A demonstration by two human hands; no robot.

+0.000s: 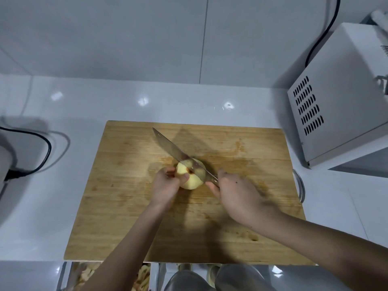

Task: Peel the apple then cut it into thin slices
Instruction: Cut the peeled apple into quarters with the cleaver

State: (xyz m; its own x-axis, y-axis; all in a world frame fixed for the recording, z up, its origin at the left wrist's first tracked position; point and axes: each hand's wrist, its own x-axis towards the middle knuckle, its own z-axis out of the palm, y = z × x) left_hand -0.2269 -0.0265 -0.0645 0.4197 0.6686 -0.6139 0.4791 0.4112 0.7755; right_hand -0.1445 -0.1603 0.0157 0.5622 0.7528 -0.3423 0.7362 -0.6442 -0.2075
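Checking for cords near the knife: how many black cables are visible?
2. One cable loops on the counter at far left; a second cable runs up the wall behind the white appliance at upper right. Others may be hidden beyond the frame.

Apple [192,182]: pale yellow flesh, red-brown spot at core.
Knife [168,146]: silver-grey blade.
Board [126,185]: tan wood, fine grain lines, darker brown stains.
Counter [63,106]: glossy white.
Wall [126,38]: light grey tiles, thin dark seams.
Box [344,80]: white, rows of black slanted slots.
Cable [47,143]: black.

Matt wooden cutting board [126,196], glossy white counter [63,114], shiny metal knife [168,147]
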